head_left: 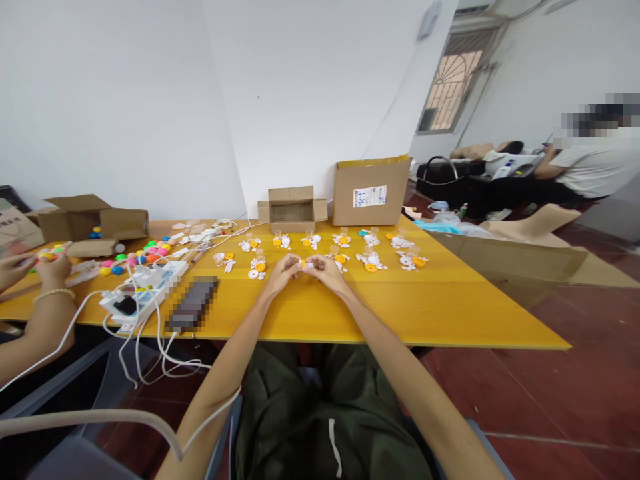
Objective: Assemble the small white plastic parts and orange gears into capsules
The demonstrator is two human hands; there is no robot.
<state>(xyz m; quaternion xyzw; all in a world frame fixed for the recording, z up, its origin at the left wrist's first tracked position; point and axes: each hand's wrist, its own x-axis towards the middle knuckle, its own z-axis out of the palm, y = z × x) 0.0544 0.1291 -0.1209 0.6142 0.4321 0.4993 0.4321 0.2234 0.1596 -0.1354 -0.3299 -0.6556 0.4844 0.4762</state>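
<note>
Centre: left hand (283, 270) and right hand (323, 269), meeting fingertip to fingertip just above the yellow table (450, 313), both forearms reaching forward from the lower edge. Fingers of both hands curled together and pinched on a small orange-and-white part (303, 265), held between the two hands, over the middle of the table and just in front of the nearest laid-out pieces; shape of the part too small to make out.

Behind the hands: small white and orange pieces (345, 248), spread in separate little groups across the far half of the table, some with clear cups beside them. Farther back, against the wall: small open cardboard box (293, 208) and, just to its right, larger cardboard box (371, 191) bearing a white label.

Left of the hands: white power strip (150, 283) with plugs, its white cables trailing over the near edge; just beside it, dark flat device (193, 303), blurred. Beyond these: coloured balls (145, 255) in a loose cluster, near an open brown carton (85, 217).

Far left: co-worker's hands (47, 263), raised over the table edge, holding coloured pieces; beaded bracelet on one wrist. Far right, well apart from the table: another person in a light shirt, beside dark bags on the red tiled floor (525, 393).
</note>
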